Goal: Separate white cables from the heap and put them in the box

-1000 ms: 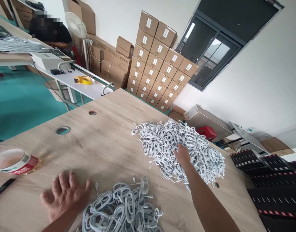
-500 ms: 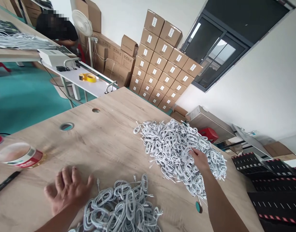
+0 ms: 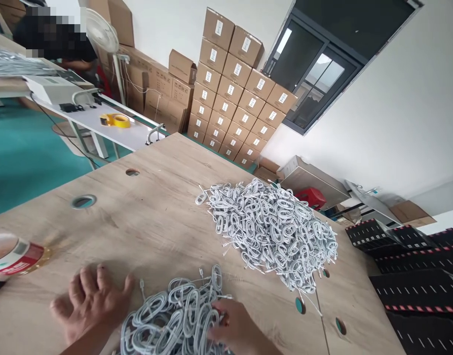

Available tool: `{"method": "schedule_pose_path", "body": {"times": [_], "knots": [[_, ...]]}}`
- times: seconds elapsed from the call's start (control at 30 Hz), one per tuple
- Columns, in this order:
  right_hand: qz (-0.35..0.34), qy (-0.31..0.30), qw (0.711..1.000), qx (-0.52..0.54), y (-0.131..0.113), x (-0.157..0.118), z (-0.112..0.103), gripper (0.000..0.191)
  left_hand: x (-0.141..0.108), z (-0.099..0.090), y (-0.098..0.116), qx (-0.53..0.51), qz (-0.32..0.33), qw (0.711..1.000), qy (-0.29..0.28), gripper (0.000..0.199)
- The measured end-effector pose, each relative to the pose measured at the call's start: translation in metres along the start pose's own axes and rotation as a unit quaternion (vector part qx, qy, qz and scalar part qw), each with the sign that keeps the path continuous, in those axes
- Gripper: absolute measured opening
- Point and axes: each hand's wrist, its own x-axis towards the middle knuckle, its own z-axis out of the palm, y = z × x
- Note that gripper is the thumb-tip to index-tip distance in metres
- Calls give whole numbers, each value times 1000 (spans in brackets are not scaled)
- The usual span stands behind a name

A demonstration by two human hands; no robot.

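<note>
My left hand (image 3: pixel 95 301) lies flat on the wooden table (image 3: pixel 163 217), fingers spread, with nothing in it. Right of it is a loose pile of coiled grey-white cables (image 3: pixel 167 320), cut off by the bottom edge of the view. My right hand (image 3: pixel 237 325) is at the right side of this near pile, thumb and fingers curled around a coiled cable (image 3: pixel 206 323); part of the grip is hidden and slightly blurred. Farther back on the table, a larger heap of similar coiled cables (image 3: pixel 271 227) spreads to the right.
A bottle with a red label (image 3: pixel 21 259) lies at the left. Cable holes (image 3: pixel 84 201) pierce the tabletop. Black slotted trays (image 3: pixel 415 291) stand at the right. Beyond the table are stacked cartons (image 3: pixel 226 103), a side bench with a yellow tape dispenser (image 3: pixel 117 120), a fan and a person.
My right hand has come from the far heap to the near pile. My left hand stays flat on the table. The view has shifted slightly to the right.
</note>
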Motion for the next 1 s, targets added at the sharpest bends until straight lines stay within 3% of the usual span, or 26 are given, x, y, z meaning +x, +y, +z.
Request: {"method": "schedule_pose_path", "body": {"times": [0.03, 0.1, 0.2, 0.33, 0.43, 0.53, 0.67, 0.77, 0.87, 1.0], "knots": [[0, -17, 1000, -15, 1, 0, 0, 49, 0, 0, 0, 4, 6, 1000, 18, 84], [-10, -12, 998, -65, -6, -1, -21, 49, 1, 2, -1, 12, 22, 997, 70, 83], [-32, 136, 971, -195, -32, 3, -91, 48, 1, 5, -1, 15, 32, 995, 92, 82], [-10, 413, 843, -344, -64, 26, -183, 49, 1, 7, 0, 12, 30, 993, 110, 81], [62, 468, 780, -411, -72, 47, -218, 57, 1, 8, 1, 13, 22, 994, 109, 81], [91, 434, 758, -479, -71, 59, -230, 51, 1, 6, 1, 15, 15, 995, 96, 82], [91, 415, 765, -484, -63, 56, -242, 27, -2, 1, 2, 15, 17, 997, 71, 84], [46, 410, 778, -473, -57, 52, -248, 28, -3, -2, 2, 14, 16, 998, 56, 83], [-12, 411, 775, -480, -54, 57, -245, 33, -2, -2, 3, 9, 16, 998, 67, 81], [-40, 440, 775, -453, -55, 65, -241, 27, -1, 1, 2, 7, 13, 998, 66, 81]]}}
